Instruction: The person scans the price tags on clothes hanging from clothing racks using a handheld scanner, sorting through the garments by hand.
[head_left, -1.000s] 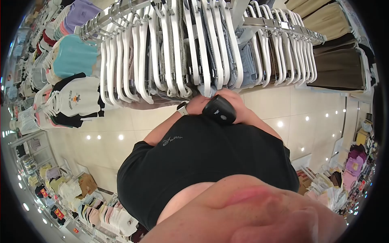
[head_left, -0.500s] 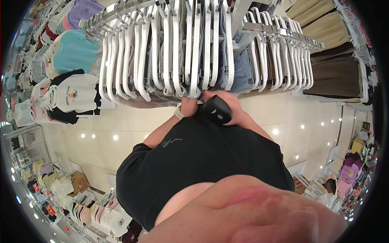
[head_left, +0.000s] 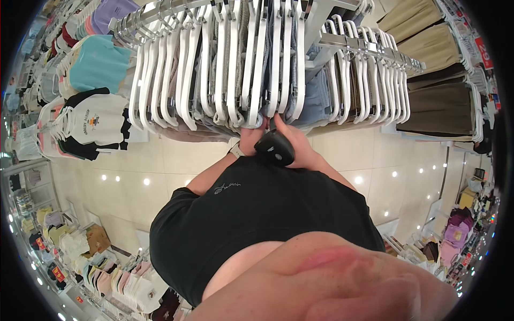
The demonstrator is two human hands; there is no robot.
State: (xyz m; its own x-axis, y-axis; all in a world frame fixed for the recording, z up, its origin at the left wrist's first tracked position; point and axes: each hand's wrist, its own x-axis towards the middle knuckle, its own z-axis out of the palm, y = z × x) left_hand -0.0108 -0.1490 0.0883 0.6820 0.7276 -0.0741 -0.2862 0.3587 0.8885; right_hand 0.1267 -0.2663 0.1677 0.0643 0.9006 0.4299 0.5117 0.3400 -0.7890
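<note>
At the near edge of the rack, my right hand (head_left: 301,148) is wrapped round a black handheld device (head_left: 276,148), its kind unclear. One finger of that hand reaches up to the lower end of a white hanger (head_left: 274,99). My left hand (head_left: 250,140), with a pale watch (head_left: 236,150) on the wrist, is closed beside the device, up against the hanging clothes. What its fingertips grip is hidden. Grey and blue trousers (head_left: 242,64), some of them denim, hang closely packed on white hangers just beyond both hands.
A metal rail (head_left: 155,18) carries the hangers on the left, and another rail (head_left: 369,45) continues to the right. T-shirts (head_left: 99,120) hang at far left, brown trousers (head_left: 436,107) at right. Pale tiled floor (head_left: 342,155) lies below, with more clothing displays behind me.
My right hand has turned the black device and drawn it slightly left and down, and a finger now reaches up to the hangers. Several hangers near the middle have shifted a little.
</note>
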